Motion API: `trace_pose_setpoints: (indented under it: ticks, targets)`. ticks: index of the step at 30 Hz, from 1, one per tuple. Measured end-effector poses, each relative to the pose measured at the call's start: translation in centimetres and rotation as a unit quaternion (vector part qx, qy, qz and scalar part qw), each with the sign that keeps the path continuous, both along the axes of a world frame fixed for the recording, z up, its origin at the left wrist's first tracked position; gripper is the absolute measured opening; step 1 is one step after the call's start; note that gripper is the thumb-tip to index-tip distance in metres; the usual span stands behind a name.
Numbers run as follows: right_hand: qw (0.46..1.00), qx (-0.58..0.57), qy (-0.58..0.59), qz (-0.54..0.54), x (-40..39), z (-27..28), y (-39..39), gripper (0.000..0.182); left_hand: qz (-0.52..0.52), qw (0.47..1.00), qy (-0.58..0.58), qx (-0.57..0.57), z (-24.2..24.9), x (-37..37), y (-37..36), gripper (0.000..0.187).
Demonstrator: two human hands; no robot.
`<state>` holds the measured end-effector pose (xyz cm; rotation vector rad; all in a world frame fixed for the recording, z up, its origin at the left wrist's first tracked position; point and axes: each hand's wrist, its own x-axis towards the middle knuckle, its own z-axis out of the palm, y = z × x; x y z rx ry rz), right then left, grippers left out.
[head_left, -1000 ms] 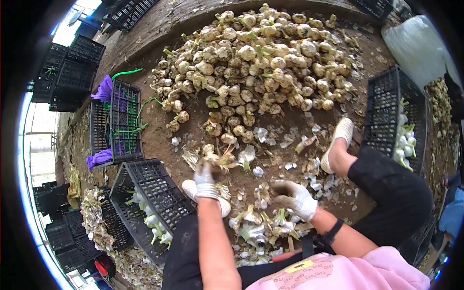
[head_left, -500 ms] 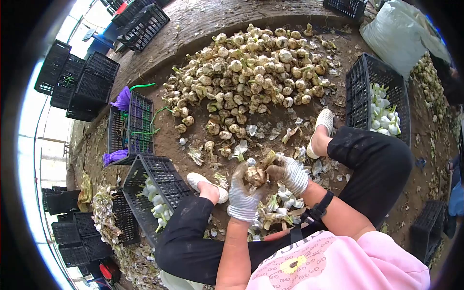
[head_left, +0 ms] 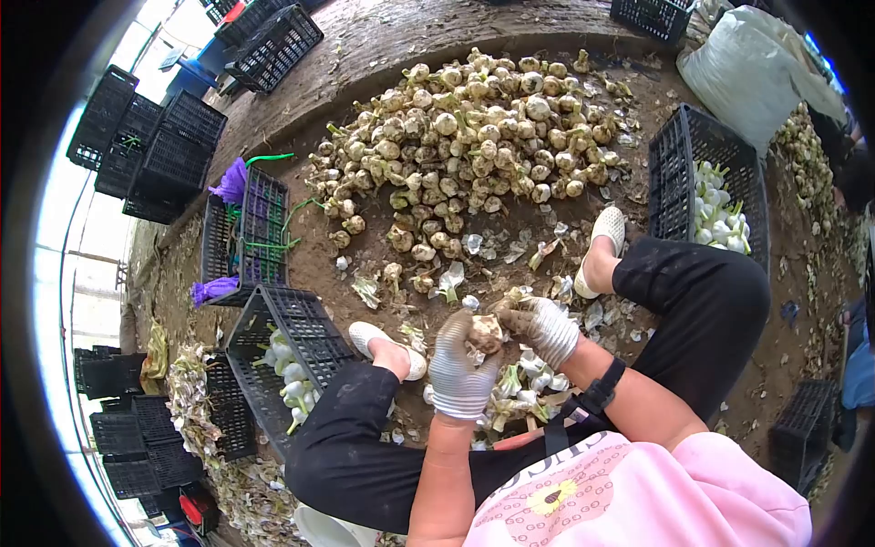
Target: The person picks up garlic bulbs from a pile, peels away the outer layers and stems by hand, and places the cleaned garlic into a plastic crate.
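Between my two gloved hands, low in the centre of the head view, is a dirty brown garlic bulb (head_left: 486,335). My left hand (head_left: 460,369) wraps its fingers round the bulb's left side. My right hand (head_left: 545,330) is closed at the bulb's upper right, its fingertips pinching what looks like the bulb's stem or outer skin. Both gloves are whitish with soiled fingers. Peeled white garlic (head_left: 533,378) lies just below my hands. Beyond them spreads a large heap of unpeeled bulbs (head_left: 474,137) on the soil.
A black crate with white bulbs (head_left: 673,173) stands at the right, another (head_left: 305,324) at the left. Behind the left one is a crate with purple netting (head_left: 219,246). A white sack (head_left: 747,68) sits upper right. Loose skins litter the ground. A person's blue clothing (head_left: 859,374) shows far right.
The bulb has turned between my hands and shows a paler face. My right fingertips have shifted slightly left and down. The view has moved a little.
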<state>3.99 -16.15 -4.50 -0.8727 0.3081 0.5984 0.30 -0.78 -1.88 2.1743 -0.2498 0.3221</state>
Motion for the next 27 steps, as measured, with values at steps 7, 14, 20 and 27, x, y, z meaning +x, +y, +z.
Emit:
trace_pose_setpoints:
  ticks: [7, 14, 20, 27]
  targets:
    - [0.999, -0.014, -0.029, -0.007, -0.2, 0.4, 0.5, 0.017, 0.023, 0.696, 0.339, -0.633, -1.5, 0.0, 1.2, 0.042]
    - [0.969, -0.115, -0.196, 0.094, -0.7, 1.3, 1.2, 0.015, 0.063, 0.87, 0.258, -0.415, -2.4, -0.3, -0.3, 0.054]
    - [0.99, -0.109, -0.081, 0.05, 1.5, -1.3, -2.7, 0.023, 0.169, 0.7, 0.197, -0.665, -0.5, 1.1, 2.5, 0.047]
    - [0.978, -0.026, -0.117, 0.173, -1.2, 0.8, 0.8, 0.062, 0.061, 0.887, 0.147, -0.434, -0.5, -0.4, 0.8, 0.1]
